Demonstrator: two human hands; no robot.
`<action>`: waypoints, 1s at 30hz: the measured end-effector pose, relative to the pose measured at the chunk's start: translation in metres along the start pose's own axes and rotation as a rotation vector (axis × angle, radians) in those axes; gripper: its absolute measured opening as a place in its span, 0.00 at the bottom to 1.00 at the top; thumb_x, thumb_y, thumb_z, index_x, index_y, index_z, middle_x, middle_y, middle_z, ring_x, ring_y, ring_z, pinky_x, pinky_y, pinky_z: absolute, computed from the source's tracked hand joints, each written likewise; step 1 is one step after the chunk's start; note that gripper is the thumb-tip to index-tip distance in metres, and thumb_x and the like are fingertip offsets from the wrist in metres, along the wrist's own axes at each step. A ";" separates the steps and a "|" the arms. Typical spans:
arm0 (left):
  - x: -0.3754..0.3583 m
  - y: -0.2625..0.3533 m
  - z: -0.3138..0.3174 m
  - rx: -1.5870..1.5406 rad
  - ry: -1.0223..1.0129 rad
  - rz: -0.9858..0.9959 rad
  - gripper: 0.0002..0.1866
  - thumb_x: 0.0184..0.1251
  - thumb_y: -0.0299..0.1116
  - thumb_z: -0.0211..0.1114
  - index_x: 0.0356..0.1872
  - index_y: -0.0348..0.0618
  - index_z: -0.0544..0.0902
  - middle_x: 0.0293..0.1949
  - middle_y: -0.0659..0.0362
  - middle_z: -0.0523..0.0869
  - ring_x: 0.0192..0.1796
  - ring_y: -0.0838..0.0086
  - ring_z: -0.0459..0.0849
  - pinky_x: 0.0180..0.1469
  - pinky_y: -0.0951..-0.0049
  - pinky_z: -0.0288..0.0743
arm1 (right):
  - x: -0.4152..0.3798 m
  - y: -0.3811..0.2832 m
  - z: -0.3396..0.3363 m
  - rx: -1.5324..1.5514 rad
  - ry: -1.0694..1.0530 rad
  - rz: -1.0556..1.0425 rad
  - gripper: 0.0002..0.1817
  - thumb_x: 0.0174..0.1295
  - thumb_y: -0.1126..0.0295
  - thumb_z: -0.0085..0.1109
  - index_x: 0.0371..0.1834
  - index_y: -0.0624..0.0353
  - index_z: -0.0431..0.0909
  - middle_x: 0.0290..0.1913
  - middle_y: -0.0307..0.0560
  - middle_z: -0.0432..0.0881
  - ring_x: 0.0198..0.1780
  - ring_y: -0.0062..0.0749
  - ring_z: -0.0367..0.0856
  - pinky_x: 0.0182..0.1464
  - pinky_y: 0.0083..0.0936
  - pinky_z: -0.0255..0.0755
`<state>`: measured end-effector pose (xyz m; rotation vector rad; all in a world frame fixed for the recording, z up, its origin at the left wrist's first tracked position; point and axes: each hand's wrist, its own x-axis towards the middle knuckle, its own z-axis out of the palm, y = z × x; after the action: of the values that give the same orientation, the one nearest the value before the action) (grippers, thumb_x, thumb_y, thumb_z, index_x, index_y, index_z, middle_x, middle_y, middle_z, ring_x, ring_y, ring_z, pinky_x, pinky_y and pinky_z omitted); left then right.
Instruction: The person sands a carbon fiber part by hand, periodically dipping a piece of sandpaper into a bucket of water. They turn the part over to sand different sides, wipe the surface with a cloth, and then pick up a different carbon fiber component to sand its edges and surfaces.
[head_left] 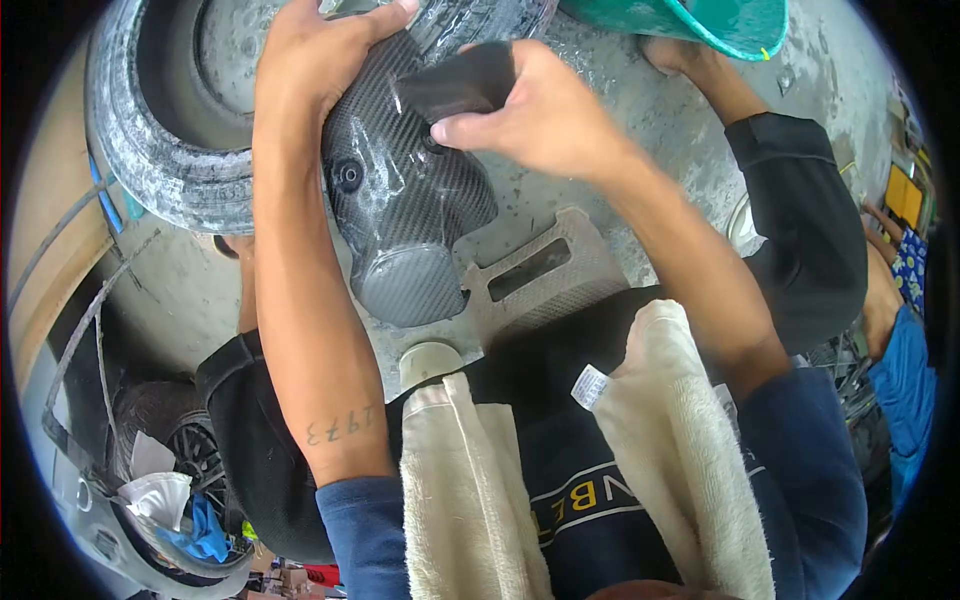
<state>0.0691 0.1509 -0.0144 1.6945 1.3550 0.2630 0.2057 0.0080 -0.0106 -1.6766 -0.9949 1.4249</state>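
Observation:
A glossy, wet-looking carbon-fibre part (400, 215) with two round fittings lies in the upper middle, its rounded end toward me. My left hand (325, 45) rests on its far left edge, fingers partly out of sight and thumb stretched to the right. Between the thumb and fingers of my right hand (525, 110) is a dark flat sheet, held against the part's upper right side near one fitting. The dark sheet (455, 82) looks slightly bent. Whether my left fingers grip the part's edge cannot be seen.
A grey-smeared tyre (170, 180) lies at the upper left. At the top right stands a green basin (740, 30). A second woven-pattern piece with a slot (560, 275) sits close to my lap. Another person's blue clothing (900, 390) shows at the far right.

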 end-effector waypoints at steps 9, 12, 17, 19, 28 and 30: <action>0.001 -0.001 0.001 0.026 0.016 0.035 0.48 0.51 0.39 0.80 0.69 0.26 0.64 0.46 0.43 0.85 0.42 0.68 0.87 0.45 0.72 0.81 | -0.008 0.007 -0.003 0.048 -0.042 -0.025 0.18 0.51 0.70 0.70 0.46 0.63 0.83 0.37 0.40 0.86 0.39 0.23 0.82 0.46 0.24 0.76; 0.001 -0.002 0.001 0.043 0.020 0.049 0.48 0.51 0.39 0.80 0.69 0.26 0.64 0.47 0.43 0.85 0.42 0.68 0.87 0.45 0.72 0.80 | -0.005 0.014 -0.001 0.084 -0.036 -0.040 0.19 0.50 0.70 0.70 0.46 0.64 0.83 0.36 0.41 0.86 0.38 0.23 0.82 0.45 0.23 0.77; 0.005 -0.003 0.003 0.068 0.016 0.069 0.48 0.51 0.39 0.80 0.69 0.26 0.64 0.47 0.43 0.85 0.42 0.68 0.87 0.45 0.72 0.80 | 0.004 0.005 -0.009 -0.176 -0.090 -0.122 0.13 0.46 0.73 0.71 0.36 0.62 0.82 0.29 0.40 0.83 0.33 0.21 0.81 0.39 0.23 0.75; 0.004 -0.003 0.003 0.070 0.014 0.070 0.48 0.51 0.38 0.80 0.69 0.26 0.64 0.47 0.43 0.85 0.42 0.68 0.87 0.45 0.72 0.80 | 0.017 0.025 -0.011 -0.215 -0.095 -0.530 0.12 0.41 0.76 0.71 0.29 0.62 0.79 0.24 0.43 0.78 0.29 0.21 0.79 0.34 0.24 0.73; 0.002 -0.003 0.004 0.079 -0.010 0.056 0.47 0.52 0.38 0.80 0.69 0.26 0.64 0.48 0.43 0.85 0.43 0.69 0.87 0.46 0.72 0.80 | 0.011 -0.014 -0.019 -0.243 -0.197 -0.099 0.14 0.42 0.75 0.72 0.33 0.64 0.80 0.27 0.45 0.83 0.29 0.27 0.81 0.36 0.24 0.74; 0.002 -0.004 0.006 0.081 -0.020 0.056 0.47 0.52 0.38 0.80 0.69 0.26 0.64 0.48 0.43 0.85 0.43 0.69 0.87 0.46 0.72 0.80 | 0.011 -0.014 -0.018 -0.265 -0.206 -0.129 0.14 0.42 0.75 0.72 0.33 0.64 0.80 0.27 0.45 0.83 0.29 0.27 0.81 0.36 0.24 0.74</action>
<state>0.0713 0.1492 -0.0212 1.7998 1.3209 0.2256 0.2227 0.0237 -0.0012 -1.6368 -1.4341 1.4506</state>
